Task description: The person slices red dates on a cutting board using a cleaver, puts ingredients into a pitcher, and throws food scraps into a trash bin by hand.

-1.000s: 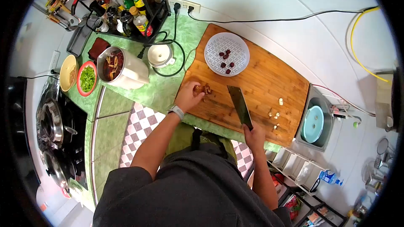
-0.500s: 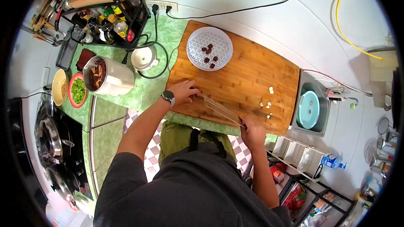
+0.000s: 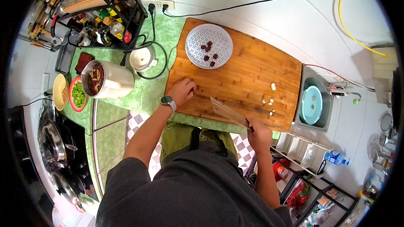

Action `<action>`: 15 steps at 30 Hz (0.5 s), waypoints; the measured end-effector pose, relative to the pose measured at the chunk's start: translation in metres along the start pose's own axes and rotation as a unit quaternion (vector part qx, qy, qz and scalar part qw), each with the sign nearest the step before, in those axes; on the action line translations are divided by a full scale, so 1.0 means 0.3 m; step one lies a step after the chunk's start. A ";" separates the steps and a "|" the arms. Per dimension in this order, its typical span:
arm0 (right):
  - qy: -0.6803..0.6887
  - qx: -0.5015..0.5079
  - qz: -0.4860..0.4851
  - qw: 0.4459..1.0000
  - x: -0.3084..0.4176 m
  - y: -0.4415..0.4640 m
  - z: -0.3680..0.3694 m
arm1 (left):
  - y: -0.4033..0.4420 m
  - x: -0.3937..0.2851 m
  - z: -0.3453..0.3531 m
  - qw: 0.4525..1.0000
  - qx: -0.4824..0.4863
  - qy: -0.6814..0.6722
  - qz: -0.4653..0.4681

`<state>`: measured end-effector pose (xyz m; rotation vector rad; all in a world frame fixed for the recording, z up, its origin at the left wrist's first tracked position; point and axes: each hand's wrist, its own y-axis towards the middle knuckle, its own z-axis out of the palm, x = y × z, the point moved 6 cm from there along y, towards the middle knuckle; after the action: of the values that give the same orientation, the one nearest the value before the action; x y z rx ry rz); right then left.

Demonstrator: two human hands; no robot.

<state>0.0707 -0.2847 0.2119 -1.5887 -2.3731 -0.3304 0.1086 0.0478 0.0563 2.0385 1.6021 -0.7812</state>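
My right hand (image 3: 260, 134) is wrapped round the handle of a kitchen knife (image 3: 228, 112). The blade points left and sits just over the front part of the wooden cutting board (image 3: 248, 71). Toward the board's left front, my left hand (image 3: 182, 92), with a watch on its wrist, has its fingers curled together. Whatever they may hold is hidden. A white perforated basket (image 3: 195, 59) on the board's far left contains several dark red pieces (image 3: 208, 48), possibly dried dates. Several small pale chunks (image 3: 271, 100) lie on the board's right side.
Left of the board stand a tall pitcher-like pot (image 3: 118, 80) of dark and pale strips, a red-rimmed bowl (image 3: 72, 101) of chopped greens, and a yellow bowl (image 3: 57, 82). A bottle rack (image 3: 139, 17) is behind them. A sink (image 3: 324, 122) with a turquoise basin (image 3: 311, 109) adjoins the right side.
The knife blade has moved away from my left hand, toward the right. My left fingers, earlier pinching something dark beside the blade tip, are now curled in slightly farther left.
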 end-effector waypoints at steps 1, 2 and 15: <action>0.005 -0.010 0.002 1.000 -0.012 -0.009 -0.004 | -0.001 0.002 -0.003 0.999 -0.028 -0.022 -0.014; 0.009 -0.020 0.005 1.000 -0.024 -0.019 -0.007 | -0.002 0.005 -0.004 0.997 -0.055 -0.045 -0.028; 0.031 -0.007 0.085 0.996 -0.125 -0.086 -0.040 | 0.018 -0.083 0.089 0.995 -0.081 0.053 -0.001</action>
<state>0.0617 -0.3308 0.2093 -1.7465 -2.1756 -0.3562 0.1051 0.0112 0.0528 1.9906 1.6678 -0.5338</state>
